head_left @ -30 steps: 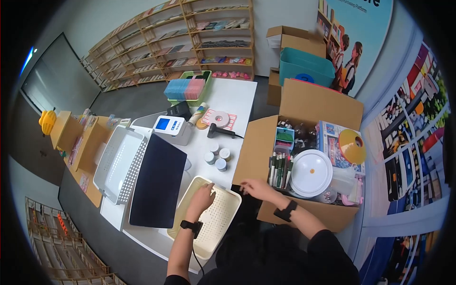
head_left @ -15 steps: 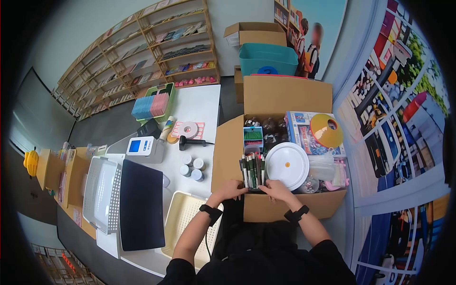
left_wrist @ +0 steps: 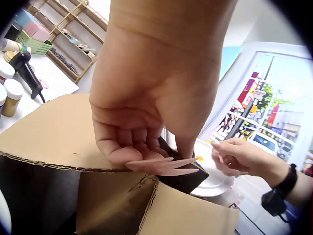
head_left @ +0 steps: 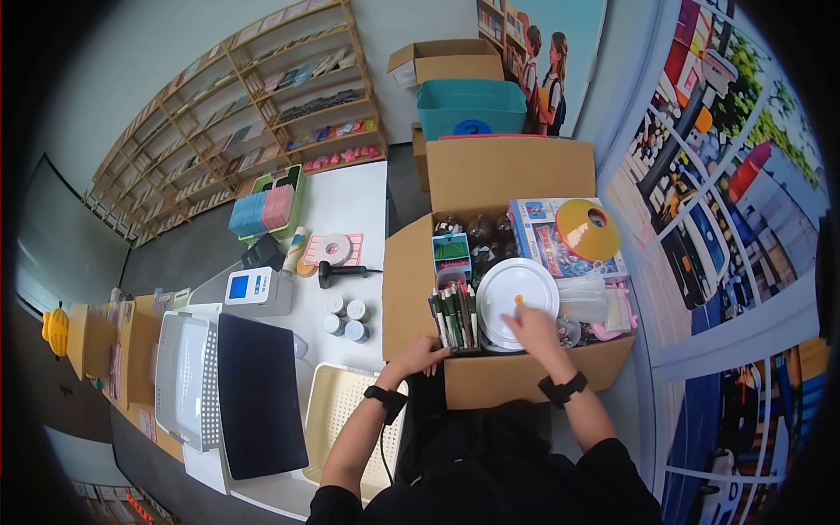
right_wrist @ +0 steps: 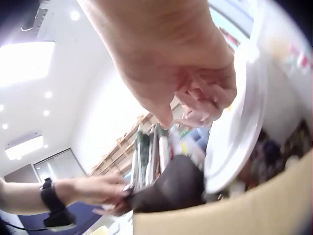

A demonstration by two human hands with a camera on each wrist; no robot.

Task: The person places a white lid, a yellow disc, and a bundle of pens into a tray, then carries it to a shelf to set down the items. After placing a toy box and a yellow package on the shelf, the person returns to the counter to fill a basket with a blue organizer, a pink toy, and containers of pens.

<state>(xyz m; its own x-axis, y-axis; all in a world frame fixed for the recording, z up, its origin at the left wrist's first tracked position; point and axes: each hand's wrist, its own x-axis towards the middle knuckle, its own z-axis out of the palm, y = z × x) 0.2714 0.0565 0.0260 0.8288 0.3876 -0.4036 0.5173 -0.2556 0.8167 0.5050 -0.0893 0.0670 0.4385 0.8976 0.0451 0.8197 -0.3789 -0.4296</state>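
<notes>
An open cardboard box [head_left: 525, 381] stands in front of the person, with several dark green and white pens [head_left: 453, 317] upright in a black holder [right_wrist: 171, 188] at its near left corner. The left hand [head_left: 418, 355] grips the holder's edge at that corner, thumb and fingers around it in the left wrist view. Hovering over the round white disc [head_left: 499, 302] with an orange centre spot is the right hand [head_left: 532, 332], its fingers loosely curled and nothing held. To the right of the pens, the disc lies in the box.
Also in the box are a yellow-orange cone disc [head_left: 573, 229], a blue-edged boxed set [head_left: 535, 229] and a clear plastic container [head_left: 582, 299]. A cream basket [head_left: 350, 378], a monitor [head_left: 261, 394], several small jars [head_left: 356, 331] and a scanner [head_left: 343, 271] are on the white table to the left.
Both hands have moved from the cream basket area to the box's pen corner. Since then, the right hand has shifted right, over the white disc, while the left has stayed at the holder.
</notes>
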